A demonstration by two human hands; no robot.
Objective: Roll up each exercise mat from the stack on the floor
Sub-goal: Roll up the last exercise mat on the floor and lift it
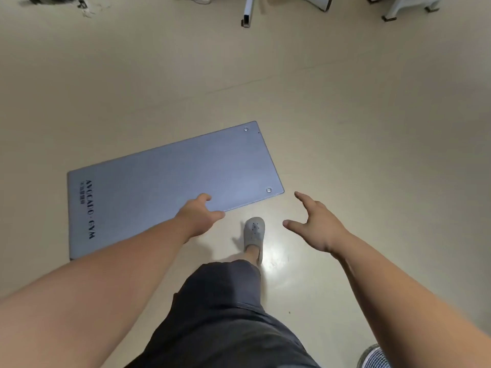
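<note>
A grey-blue exercise mat [164, 181] lies flat on the beige floor, with dark lettering near its left end and two metal eyelets at its right end. My left hand [199, 216] reaches over the mat's near long edge, fingers loosely curled, holding nothing. To the right of the mat's near right corner my right hand [316, 224] hovers above bare floor with fingers spread, apart from the mat. Both arms stretch forward and down. Whether more mats lie under this one I cannot tell.
My foot in a grey slipper [254, 235] stands on the floor just in front of the mat's near edge, between my hands. White metal furniture legs [248, 11] stand at the far top. A dark object [372, 357] shows at the bottom right corner.
</note>
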